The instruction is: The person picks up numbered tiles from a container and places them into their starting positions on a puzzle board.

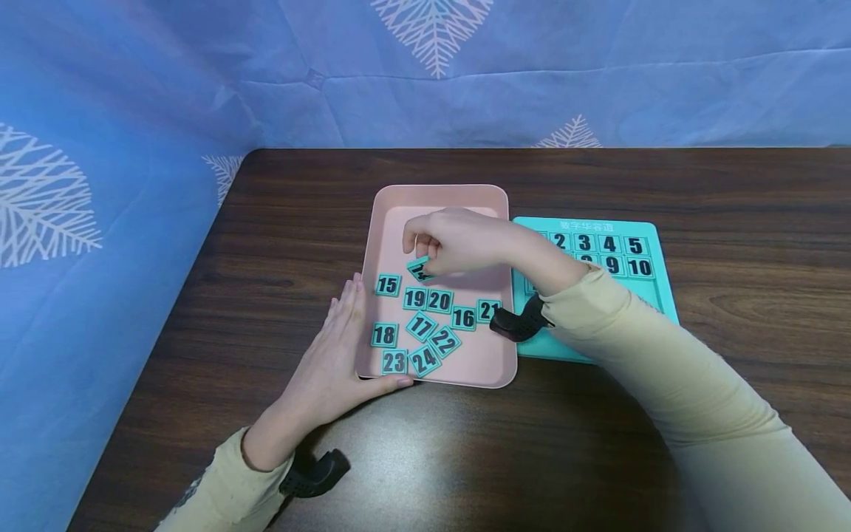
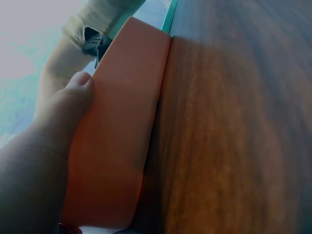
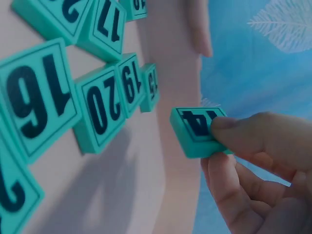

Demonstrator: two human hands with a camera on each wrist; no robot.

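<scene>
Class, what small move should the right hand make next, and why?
Probably carry the 14 tile across to the teal board: the right hand pinches it above the pink tray, and the number tiles visible on that board run in order.

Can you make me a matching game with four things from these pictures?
Column one:
1. Tile 14
2. Tray
3. Left hand
4. Number board

Column two:
A. touching the tray's edge
B. turquoise, lying beside the tray
C. pink, with loose number tiles inside
D. pinched by the right hand

Right pairs: 1-D, 2-C, 3-A, 4-B
</scene>
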